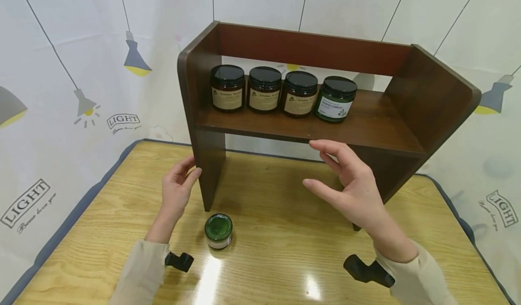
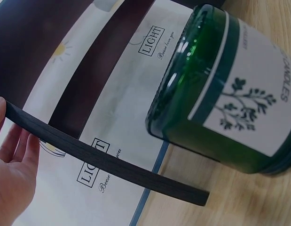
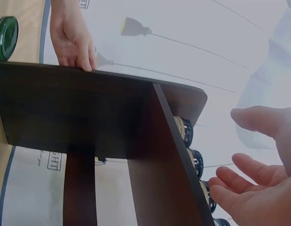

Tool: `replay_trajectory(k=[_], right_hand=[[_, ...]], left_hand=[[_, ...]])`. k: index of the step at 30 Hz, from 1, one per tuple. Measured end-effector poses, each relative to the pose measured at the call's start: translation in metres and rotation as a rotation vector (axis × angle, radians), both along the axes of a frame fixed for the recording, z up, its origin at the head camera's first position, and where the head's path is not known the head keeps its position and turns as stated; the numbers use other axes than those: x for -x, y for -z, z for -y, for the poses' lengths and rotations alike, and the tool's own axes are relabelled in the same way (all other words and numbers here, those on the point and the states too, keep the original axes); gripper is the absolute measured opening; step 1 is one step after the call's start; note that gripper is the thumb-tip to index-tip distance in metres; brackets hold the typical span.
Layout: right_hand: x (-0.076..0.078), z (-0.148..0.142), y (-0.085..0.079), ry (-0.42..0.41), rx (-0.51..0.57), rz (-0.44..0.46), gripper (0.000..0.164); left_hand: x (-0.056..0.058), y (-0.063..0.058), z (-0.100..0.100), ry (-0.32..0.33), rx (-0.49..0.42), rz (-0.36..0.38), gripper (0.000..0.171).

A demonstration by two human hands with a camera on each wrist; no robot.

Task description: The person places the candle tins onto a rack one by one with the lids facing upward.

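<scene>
My left hand (image 1: 177, 185) rests against the left side panel (image 1: 209, 173) of a dark brown wooden shelf, with the thumb at its front edge and fairly straight fingers along the outside. The left wrist view shows those fingers (image 2: 23, 146) beside the panel edge. Holding nothing, my right hand (image 1: 352, 183) hovers in front of the shelf board, thumb and fingers spread apart. On the board stand three brown candle jars (image 1: 263, 89) and a green candle jar (image 1: 335, 99), all black-lidded. Another green candle jar (image 1: 218, 230) stands upside down on the table near my left wrist.
The shelf's right side panel (image 1: 431, 101) flares outward beyond the jars. Under everything lies a wood-grain table (image 1: 268, 259) with a blue-edged border. A white curtain (image 1: 163, 33) printed with lamps hangs behind and at both sides.
</scene>
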State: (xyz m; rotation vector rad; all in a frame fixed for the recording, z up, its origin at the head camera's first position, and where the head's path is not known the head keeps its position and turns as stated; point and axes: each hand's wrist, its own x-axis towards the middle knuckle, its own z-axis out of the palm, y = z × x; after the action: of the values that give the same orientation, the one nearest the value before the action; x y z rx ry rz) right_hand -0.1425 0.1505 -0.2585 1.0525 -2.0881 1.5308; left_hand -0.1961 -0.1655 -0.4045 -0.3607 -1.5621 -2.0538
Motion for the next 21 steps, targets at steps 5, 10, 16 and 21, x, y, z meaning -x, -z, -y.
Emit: replay_trajectory(k=[5,10,16,21], right_hand=[[-0.002,0.005,0.009,-0.035,0.006,0.006,0.061],[-0.003,0.012,0.020,-0.054,-0.002,0.023,0.059],[-0.005,0.019,0.033,-0.085,-0.009,0.072,0.057],[-0.007,0.023,0.042,-0.092,-0.009,0.117,0.055]], left_hand=[[0.000,0.001,0.001,0.007,0.000,-0.012,0.045],[0.000,0.000,0.001,0.006,0.003,-0.016,0.046],[0.000,0.000,0.000,0.012,0.005,-0.020,0.044],[0.000,0.000,0.001,0.004,0.012,-0.005,0.044]])
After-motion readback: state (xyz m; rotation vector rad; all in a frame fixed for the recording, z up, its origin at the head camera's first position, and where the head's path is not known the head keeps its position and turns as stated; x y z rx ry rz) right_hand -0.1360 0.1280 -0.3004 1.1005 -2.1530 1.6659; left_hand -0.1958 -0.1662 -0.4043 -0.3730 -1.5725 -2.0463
